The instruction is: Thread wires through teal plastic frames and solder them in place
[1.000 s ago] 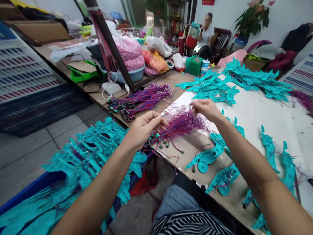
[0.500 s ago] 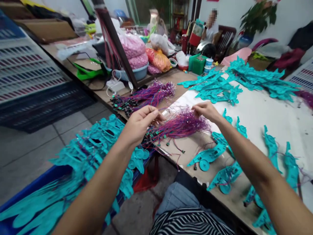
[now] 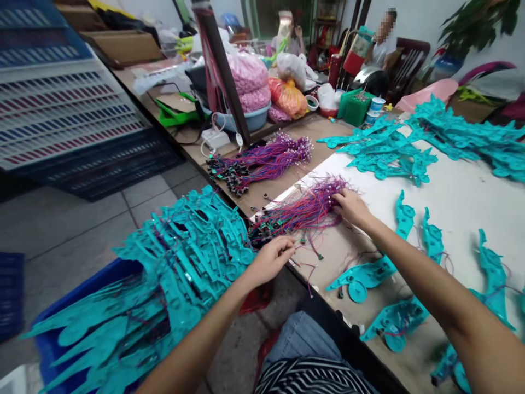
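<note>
A bundle of thin purple, red and blue wires [image 3: 303,210] lies near the table's edge, with green and black parts at its left end and small whitish tips at its right. At the tip end, my right hand [image 3: 351,208] has its fingers closed on some wires. My left hand [image 3: 273,260] hovers by the table edge, below the bundle's dark end, its fingers curled together; whatever they hold is too small to make out. Turquoise plastic pieces [image 3: 365,278] with round discs and wires lie right of the bundle, under and beside my right forearm.
A second wire bundle [image 3: 262,161] lies farther back. Piled turquoise parts [image 3: 192,246] fill a blue bin [image 3: 47,347] at my left, and more turquoise heaps [image 3: 381,150] cover the table's far right. A dark post [image 3: 223,71] rises behind. A person [image 3: 383,46] sits at the back.
My left hand has moved down and toward me, from above the bundle to the table edge. My right hand has lowered onto the tip end of the wires. The view has turned left.
</note>
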Demonstrator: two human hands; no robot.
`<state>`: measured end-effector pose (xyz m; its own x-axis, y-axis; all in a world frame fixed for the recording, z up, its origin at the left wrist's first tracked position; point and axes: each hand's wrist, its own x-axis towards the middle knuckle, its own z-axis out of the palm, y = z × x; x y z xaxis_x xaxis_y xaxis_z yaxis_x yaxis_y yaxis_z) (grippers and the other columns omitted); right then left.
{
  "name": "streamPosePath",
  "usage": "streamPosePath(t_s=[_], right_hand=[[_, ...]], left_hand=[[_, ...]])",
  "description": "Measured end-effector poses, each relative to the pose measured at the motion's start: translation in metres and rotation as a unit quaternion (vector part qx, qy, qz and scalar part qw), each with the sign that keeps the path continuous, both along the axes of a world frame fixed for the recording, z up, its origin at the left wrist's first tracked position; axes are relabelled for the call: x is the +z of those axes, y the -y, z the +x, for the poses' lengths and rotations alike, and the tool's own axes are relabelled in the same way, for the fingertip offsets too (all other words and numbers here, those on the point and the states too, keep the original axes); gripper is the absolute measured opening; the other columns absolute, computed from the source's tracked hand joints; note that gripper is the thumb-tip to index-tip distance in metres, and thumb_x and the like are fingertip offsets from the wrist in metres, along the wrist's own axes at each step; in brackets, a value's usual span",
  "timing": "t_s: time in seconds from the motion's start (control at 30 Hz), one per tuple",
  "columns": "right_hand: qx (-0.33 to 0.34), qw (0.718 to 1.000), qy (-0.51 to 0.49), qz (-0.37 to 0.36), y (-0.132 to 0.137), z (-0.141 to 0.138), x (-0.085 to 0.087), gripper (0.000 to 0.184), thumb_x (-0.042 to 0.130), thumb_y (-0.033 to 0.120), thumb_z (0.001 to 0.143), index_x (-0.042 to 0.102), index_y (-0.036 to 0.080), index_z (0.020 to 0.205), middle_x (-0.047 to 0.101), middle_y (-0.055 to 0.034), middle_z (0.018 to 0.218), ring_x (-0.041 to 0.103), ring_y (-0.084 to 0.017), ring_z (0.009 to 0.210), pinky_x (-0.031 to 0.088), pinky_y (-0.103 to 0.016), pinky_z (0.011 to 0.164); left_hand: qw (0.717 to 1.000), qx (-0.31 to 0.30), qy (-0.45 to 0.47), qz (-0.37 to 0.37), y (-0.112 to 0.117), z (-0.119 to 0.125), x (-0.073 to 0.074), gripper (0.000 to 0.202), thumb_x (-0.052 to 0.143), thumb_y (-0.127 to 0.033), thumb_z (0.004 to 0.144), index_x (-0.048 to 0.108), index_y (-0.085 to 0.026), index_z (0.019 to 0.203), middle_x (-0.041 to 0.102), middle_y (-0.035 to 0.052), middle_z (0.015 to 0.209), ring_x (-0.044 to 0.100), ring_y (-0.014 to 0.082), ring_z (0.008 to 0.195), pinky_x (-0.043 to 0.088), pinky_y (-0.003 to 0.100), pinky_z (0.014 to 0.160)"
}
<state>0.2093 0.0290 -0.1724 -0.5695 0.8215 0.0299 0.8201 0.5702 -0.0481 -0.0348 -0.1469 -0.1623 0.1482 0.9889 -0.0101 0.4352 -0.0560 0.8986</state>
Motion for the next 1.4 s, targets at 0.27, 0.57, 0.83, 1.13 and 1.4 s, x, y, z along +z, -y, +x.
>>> streamPosePath(t_s=[0.27, 0.57, 0.83, 1.13, 1.4], right_hand=[[0.06, 0.987, -0.15, -0.005, -0.033, 0.018, 0.0, 0.058, 0.056, 0.007, 0.067, 0.063, 0.02, 0.123, 0.059, -0.0113, 0.125, 0.055, -0.027, 0.113, 0.045, -0.041, 0.098], [-0.019, 0.967, -0.252, 0.028, 0.024, 0.057, -0.005, 0.029, 0.047, 0.012, 0.082, 0.071, 0.02, 0.095, 0.07, -0.0076, 0.091, 0.062, -0.02, 0.082, 0.05, -0.035, 0.077], [0.088, 0.994, -0.061, 0.02, 0.021, 0.004, -0.015, 0.024, 0.051, 0.019, 0.09, 0.072, 0.017, 0.101, 0.065, -0.0149, 0.102, 0.052, -0.025, 0.092, 0.043, -0.037, 0.081], [0.119, 0.951, -0.256, -0.125, 0.03, 0.026, 0.012, 0.017, 0.05, 0.028, 0.091, 0.066, 0.019, 0.09, 0.066, -0.0084, 0.085, 0.053, -0.021, 0.085, 0.043, -0.033, 0.077], [0.035, 0.899, -0.382, -0.21, 0.025, 0.04, 0.028, 0.028, 0.052, 0.044, 0.087, 0.063, 0.019, 0.083, 0.063, -0.0036, 0.079, 0.054, -0.017, 0.076, 0.043, -0.031, 0.073]], left_hand=[[0.998, 0.062, -0.013, 0.004, -0.015, -0.007, 0.016, 0.022, 0.05, -0.039, 0.087, 0.062, -0.023, 0.081, 0.071, 0.0059, 0.089, 0.065, 0.0273, 0.089, 0.051, 0.041, 0.081], [0.938, 0.313, 0.14, 0.044, -0.001, -0.031, 0.031, 0.016, 0.059, -0.034, 0.079, 0.062, -0.019, 0.075, 0.068, 0.002, 0.071, 0.061, 0.015, 0.066, 0.049, 0.025, 0.063], [0.912, 0.403, 0.066, 0.046, -0.051, -0.055, -0.004, 0.021, 0.06, -0.035, 0.074, 0.06, -0.018, 0.086, 0.066, 0.0047, 0.083, 0.063, 0.0204, 0.083, 0.05, 0.034, 0.081], [0.94, 0.164, -0.238, 0.179, -0.031, 0.019, -0.015, 0.036, 0.06, -0.041, 0.085, 0.064, -0.019, 0.113, 0.059, 0.0159, 0.115, 0.05, 0.036, 0.113, 0.037, 0.05, 0.096], [0.965, 0.122, -0.18, 0.146, -0.081, -0.006, -0.025, 0.028, 0.047, -0.036, 0.091, 0.07, -0.019, 0.088, 0.07, 0.0089, 0.092, 0.06, 0.0248, 0.095, 0.043, 0.039, 0.089]])
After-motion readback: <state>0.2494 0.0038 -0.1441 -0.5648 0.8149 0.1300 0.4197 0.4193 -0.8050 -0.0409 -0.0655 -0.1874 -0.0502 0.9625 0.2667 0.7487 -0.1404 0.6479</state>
